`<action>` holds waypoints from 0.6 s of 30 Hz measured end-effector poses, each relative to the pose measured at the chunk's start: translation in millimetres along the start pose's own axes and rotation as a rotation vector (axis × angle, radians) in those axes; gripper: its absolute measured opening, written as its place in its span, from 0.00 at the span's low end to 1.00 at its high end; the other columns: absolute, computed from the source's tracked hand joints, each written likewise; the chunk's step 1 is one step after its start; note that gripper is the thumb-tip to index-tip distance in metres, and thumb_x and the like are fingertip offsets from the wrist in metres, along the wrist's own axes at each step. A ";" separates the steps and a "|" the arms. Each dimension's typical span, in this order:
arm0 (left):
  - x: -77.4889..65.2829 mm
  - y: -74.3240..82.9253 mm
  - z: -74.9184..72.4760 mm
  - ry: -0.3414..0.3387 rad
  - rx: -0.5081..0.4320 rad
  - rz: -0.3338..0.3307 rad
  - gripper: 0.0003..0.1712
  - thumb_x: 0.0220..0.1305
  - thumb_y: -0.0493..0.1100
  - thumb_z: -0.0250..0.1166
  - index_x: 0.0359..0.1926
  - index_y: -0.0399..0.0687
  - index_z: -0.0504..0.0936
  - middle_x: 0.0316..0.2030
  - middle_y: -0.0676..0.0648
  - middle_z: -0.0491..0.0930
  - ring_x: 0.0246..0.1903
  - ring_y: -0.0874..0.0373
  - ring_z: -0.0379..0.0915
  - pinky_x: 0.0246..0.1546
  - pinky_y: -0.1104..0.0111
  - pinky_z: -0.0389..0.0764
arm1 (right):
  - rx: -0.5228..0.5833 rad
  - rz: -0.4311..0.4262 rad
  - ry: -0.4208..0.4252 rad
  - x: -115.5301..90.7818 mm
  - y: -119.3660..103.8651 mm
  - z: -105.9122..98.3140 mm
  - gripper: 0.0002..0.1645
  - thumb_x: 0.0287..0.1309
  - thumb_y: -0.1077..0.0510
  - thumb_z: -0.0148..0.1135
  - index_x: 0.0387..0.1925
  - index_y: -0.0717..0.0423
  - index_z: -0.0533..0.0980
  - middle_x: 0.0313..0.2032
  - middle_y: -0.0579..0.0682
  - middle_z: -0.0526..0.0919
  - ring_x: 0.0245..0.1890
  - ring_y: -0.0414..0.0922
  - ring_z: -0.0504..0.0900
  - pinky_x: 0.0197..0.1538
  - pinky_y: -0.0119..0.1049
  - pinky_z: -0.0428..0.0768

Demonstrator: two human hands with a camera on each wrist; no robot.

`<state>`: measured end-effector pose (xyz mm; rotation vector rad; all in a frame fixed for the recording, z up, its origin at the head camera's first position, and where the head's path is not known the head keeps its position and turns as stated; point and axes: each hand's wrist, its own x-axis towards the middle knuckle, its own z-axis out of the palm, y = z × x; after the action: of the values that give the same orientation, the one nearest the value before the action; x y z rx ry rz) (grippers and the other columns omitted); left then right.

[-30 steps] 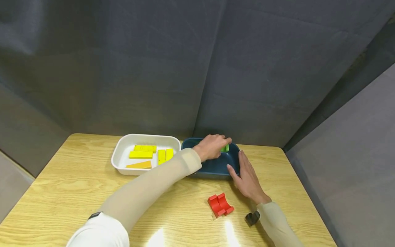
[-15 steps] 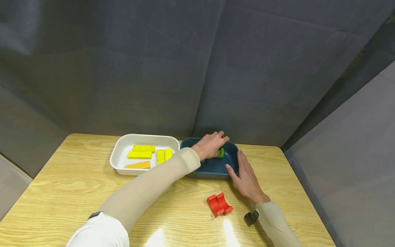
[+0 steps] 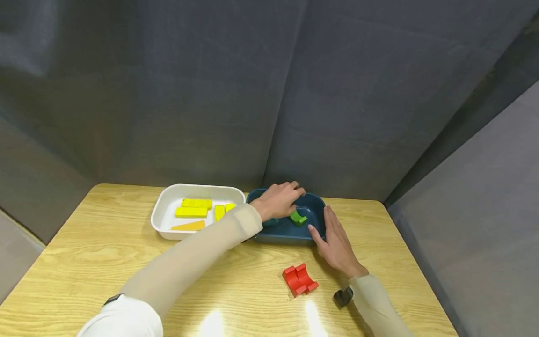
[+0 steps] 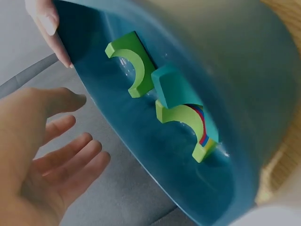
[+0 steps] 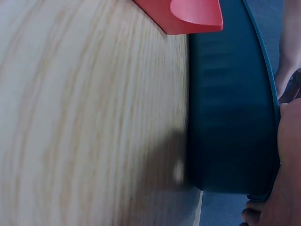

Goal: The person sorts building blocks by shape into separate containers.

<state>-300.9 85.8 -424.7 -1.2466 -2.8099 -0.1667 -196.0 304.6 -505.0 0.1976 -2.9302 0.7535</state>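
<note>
My left hand [image 3: 278, 200] hovers over the dark blue bin [image 3: 290, 238]. In the left wrist view, the left hand [image 4: 51, 155] has loosely bent fingers, holds nothing and is apart from the blocks. A green arch block [image 3: 298, 218] lies on the bin floor below it. The left wrist view shows one green arch block [image 4: 134, 63] against the wall, another green arch block [image 4: 181, 115] lower down, and a teal block [image 4: 174, 87] leaning over it. My right hand [image 3: 337, 243] rests at the bin's right end, fingers straight along the outside, thumb over the rim.
To the left, a white bin [image 3: 168, 230] holds several yellow blocks [image 3: 191, 212] and an orange wedge [image 3: 188, 226]. In front of the blue bin, red arch-shaped blocks [image 3: 300, 280] lie on the wooden table [image 3: 105, 262]. A dark curtain [image 3: 202, 117] hangs behind.
My left hand has let go of the green arch block and drawn back to the left. The block now lies nearer the bin's middle. My right hand has stayed in place.
</note>
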 end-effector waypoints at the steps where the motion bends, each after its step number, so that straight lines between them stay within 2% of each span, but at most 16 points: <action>1: -2.4 -0.8 -0.8 0.007 -0.009 0.001 0.27 0.78 0.48 0.65 0.74 0.52 0.77 0.64 0.46 0.79 0.57 0.55 0.81 0.53 0.66 0.87 | 0.002 0.001 -0.002 0.4 0.3 -0.1 0.54 0.82 0.34 0.49 0.86 0.64 0.42 0.86 0.63 0.42 0.85 0.64 0.46 0.83 0.67 0.48; 8: -23.5 0.0 -12.7 0.062 -0.026 0.026 0.25 0.79 0.49 0.65 0.72 0.53 0.79 0.64 0.46 0.80 0.54 0.55 0.83 0.53 0.65 0.87 | 0.004 0.006 -0.009 1.4 1.7 -1.4 0.55 0.81 0.32 0.47 0.86 0.64 0.41 0.86 0.64 0.42 0.84 0.65 0.46 0.82 0.67 0.48; 13: -37.9 4.2 -21.8 0.105 -0.033 0.054 0.24 0.79 0.48 0.64 0.71 0.51 0.81 0.63 0.46 0.81 0.52 0.54 0.83 0.48 0.66 0.88 | 0.004 -0.001 -0.005 3.1 2.7 -1.5 0.55 0.81 0.32 0.47 0.86 0.64 0.42 0.86 0.64 0.42 0.84 0.65 0.46 0.82 0.68 0.48; 18: -52.5 9.4 -29.3 0.133 -0.059 0.050 0.24 0.77 0.49 0.66 0.70 0.50 0.81 0.64 0.45 0.81 0.54 0.54 0.84 0.52 0.66 0.88 | 0.003 -0.009 -0.005 4.6 0.8 -1.7 0.55 0.81 0.32 0.47 0.86 0.65 0.42 0.86 0.64 0.42 0.84 0.65 0.46 0.82 0.68 0.48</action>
<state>-258.3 49.9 -400.3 -1.2669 -2.6769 -0.3190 -200.6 305.7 -503.4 0.2128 -2.9307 0.7567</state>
